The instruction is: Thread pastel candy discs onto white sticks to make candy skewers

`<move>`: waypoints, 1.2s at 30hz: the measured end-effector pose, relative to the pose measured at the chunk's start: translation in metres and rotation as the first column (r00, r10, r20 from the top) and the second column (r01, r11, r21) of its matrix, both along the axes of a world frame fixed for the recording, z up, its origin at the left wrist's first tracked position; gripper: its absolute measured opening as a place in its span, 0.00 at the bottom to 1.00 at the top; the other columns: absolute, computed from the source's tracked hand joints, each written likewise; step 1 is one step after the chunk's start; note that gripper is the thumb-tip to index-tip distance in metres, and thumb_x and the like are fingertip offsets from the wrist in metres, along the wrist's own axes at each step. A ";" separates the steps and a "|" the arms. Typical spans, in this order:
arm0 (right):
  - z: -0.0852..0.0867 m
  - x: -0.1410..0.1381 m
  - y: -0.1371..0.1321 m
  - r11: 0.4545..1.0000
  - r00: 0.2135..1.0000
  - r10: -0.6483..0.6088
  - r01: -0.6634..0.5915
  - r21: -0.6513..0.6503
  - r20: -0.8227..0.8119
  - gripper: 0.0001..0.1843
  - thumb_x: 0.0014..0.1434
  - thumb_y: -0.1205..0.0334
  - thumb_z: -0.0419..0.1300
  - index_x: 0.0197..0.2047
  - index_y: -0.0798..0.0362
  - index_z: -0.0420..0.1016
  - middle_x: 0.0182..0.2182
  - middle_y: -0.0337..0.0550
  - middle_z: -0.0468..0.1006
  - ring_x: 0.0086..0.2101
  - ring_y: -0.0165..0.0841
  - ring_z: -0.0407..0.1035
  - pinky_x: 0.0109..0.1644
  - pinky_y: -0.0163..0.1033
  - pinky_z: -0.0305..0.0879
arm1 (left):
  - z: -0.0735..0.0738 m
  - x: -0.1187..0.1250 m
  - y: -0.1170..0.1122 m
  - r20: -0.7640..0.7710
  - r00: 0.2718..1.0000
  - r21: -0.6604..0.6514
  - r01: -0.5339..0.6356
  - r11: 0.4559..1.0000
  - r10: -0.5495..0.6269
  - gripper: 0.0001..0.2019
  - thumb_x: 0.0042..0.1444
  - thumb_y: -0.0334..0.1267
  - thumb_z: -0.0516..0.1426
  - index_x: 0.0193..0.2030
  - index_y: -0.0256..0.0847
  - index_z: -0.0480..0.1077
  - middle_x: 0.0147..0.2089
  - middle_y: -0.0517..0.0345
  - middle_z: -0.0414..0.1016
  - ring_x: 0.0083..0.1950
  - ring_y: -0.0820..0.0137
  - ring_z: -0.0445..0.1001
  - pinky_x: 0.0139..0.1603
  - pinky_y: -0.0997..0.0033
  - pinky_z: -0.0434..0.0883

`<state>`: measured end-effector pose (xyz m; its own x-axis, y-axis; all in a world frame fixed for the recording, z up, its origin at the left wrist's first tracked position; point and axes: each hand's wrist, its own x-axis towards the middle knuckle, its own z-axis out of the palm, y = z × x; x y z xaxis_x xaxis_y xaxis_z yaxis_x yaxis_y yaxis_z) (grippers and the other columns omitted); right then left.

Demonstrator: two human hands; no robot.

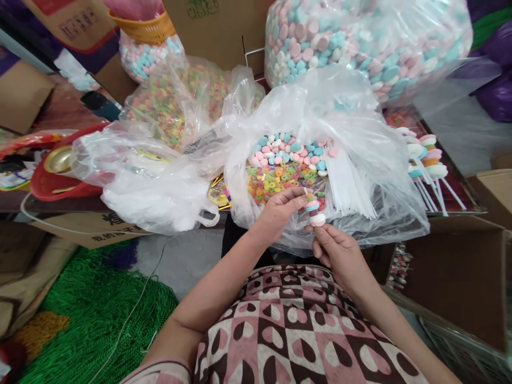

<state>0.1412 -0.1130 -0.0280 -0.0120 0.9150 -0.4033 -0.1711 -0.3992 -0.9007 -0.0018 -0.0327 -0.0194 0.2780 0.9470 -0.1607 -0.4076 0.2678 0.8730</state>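
My left hand (280, 210) pinches the top of a candy skewer (314, 209), a short stack of pastel sweets on a white stick. My right hand (338, 249) pinches the same skewer from below, at its white bottom sweet. Both hands hover over the front of an open clear plastic bag (360, 160). Inside it lie pink, blue and white round candies (290, 149), small coloured ring candies (276, 178) and a bundle of white sticks (346, 184).
Several finished candy skewers (426, 157) lie to the right of the bag. Big bags of pastel candies (360, 42) and ring candies (180, 101) stand behind. A red basket (52, 181) sits at left, an open cardboard box (460, 272) at right, green cord (92, 314) on the floor.
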 end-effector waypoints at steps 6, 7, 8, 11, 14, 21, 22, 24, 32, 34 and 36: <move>0.001 0.000 0.003 0.993 0.984 -0.117 0.116 -0.016 -0.135 0.21 0.48 0.46 0.74 0.32 0.52 0.73 0.21 0.32 0.69 0.16 0.20 0.49 0.19 0.30 0.42 | -0.005 0.005 -0.001 0.120 0.992 -0.095 -0.035 0.995 0.046 0.15 0.51 0.50 0.66 0.36 0.40 0.77 0.38 0.53 0.80 0.41 0.67 0.77 0.44 0.65 0.74; 0.001 0.000 0.003 0.992 0.983 -0.123 0.123 -0.007 -0.135 0.21 0.48 0.46 0.74 0.30 0.53 0.72 0.21 0.32 0.69 0.16 0.20 0.50 0.18 0.30 0.42 | -0.005 0.005 -0.001 0.107 0.993 -0.098 -0.042 0.994 0.053 0.15 0.51 0.50 0.67 0.37 0.40 0.77 0.38 0.53 0.80 0.40 0.67 0.77 0.44 0.65 0.74; 0.000 0.000 0.003 0.992 0.984 -0.124 0.125 0.004 -0.130 0.21 0.49 0.46 0.74 0.28 0.53 0.71 0.21 0.33 0.68 0.16 0.20 0.50 0.18 0.31 0.42 | -0.005 0.005 -0.002 0.094 0.994 -0.098 -0.046 0.994 0.056 0.15 0.51 0.49 0.67 0.37 0.40 0.76 0.38 0.54 0.79 0.39 0.68 0.77 0.43 0.65 0.74; -0.002 0.000 0.003 0.993 0.989 -0.108 0.112 0.035 -0.105 0.22 0.51 0.45 0.72 0.26 0.53 0.71 0.20 0.33 0.68 0.16 0.21 0.51 0.18 0.31 0.42 | -0.004 0.005 -0.002 0.084 0.995 -0.099 -0.037 0.994 0.046 0.15 0.50 0.48 0.69 0.36 0.40 0.75 0.36 0.58 0.78 0.37 0.71 0.76 0.44 0.67 0.73; -0.004 0.000 0.002 0.993 0.992 -0.099 0.103 0.061 -0.075 0.21 0.52 0.44 0.71 0.27 0.53 0.71 0.19 0.33 0.68 0.16 0.22 0.51 0.18 0.31 0.43 | -0.002 0.005 -0.002 0.093 0.994 -0.108 -0.040 0.993 0.050 0.16 0.49 0.49 0.70 0.36 0.41 0.75 0.35 0.59 0.77 0.36 0.73 0.75 0.44 0.68 0.73; -0.009 0.003 -0.002 0.993 0.994 -0.084 0.078 0.084 0.063 0.22 0.55 0.40 0.68 0.34 0.53 0.77 0.17 0.34 0.68 0.16 0.24 0.52 0.19 0.32 0.43 | 0.000 0.009 -0.005 0.047 0.999 -0.084 -0.009 0.996 0.012 0.18 0.47 0.51 0.70 0.37 0.40 0.76 0.34 0.60 0.77 0.35 0.75 0.74 0.40 0.72 0.71; -0.008 0.003 -0.003 0.993 0.994 -0.091 0.086 0.081 0.063 0.22 0.55 0.40 0.68 0.33 0.53 0.77 0.17 0.34 0.67 0.16 0.23 0.51 0.19 0.32 0.42 | 0.000 0.010 -0.006 0.038 0.999 -0.072 -0.019 0.997 0.021 0.19 0.47 0.52 0.70 0.36 0.40 0.75 0.33 0.61 0.76 0.34 0.76 0.73 0.39 0.73 0.70; -0.005 0.000 -0.002 0.994 0.995 -0.092 0.089 0.061 0.039 0.23 0.54 0.39 0.68 0.32 0.53 0.76 0.16 0.33 0.65 0.16 0.23 0.49 0.19 0.32 0.39 | 0.002 0.012 -0.009 0.026 0.999 -0.058 -0.029 0.998 0.031 0.20 0.48 0.53 0.69 0.34 0.39 0.74 0.31 0.63 0.75 0.33 0.77 0.71 0.39 0.74 0.69; 0.004 -0.004 0.006 0.995 0.979 -0.097 0.088 -0.057 -0.182 0.25 0.49 0.40 0.72 0.33 0.55 0.77 0.15 0.32 0.66 0.14 0.20 0.43 0.19 0.31 0.35 | 0.002 0.004 -0.006 -0.129 0.992 0.019 -0.006 1.000 0.008 0.20 0.56 0.56 0.63 0.40 0.39 0.76 0.36 0.57 0.79 0.36 0.72 0.75 0.39 0.71 0.72; 0.003 -0.001 0.007 0.990 0.973 -0.139 0.135 -0.033 -0.182 0.24 0.50 0.41 0.72 0.34 0.55 0.77 0.16 0.32 0.66 0.15 0.20 0.45 0.19 0.30 0.37 | 0.005 -0.004 0.009 -0.302 0.953 0.134 0.011 0.991 0.030 0.18 0.63 0.52 0.57 0.46 0.40 0.77 0.41 0.53 0.81 0.39 0.68 0.78 0.39 0.69 0.74; 0.001 0.002 0.006 0.984 0.969 -0.175 0.177 -0.009 -0.177 0.24 0.50 0.41 0.72 0.33 0.55 0.77 0.16 0.33 0.67 0.15 0.20 0.46 0.19 0.30 0.39 | 0.011 -0.015 0.032 -0.561 0.810 0.316 0.019 0.949 0.170 0.15 0.66 0.44 0.54 0.50 0.41 0.76 0.46 0.52 0.81 0.45 0.65 0.79 0.46 0.66 0.74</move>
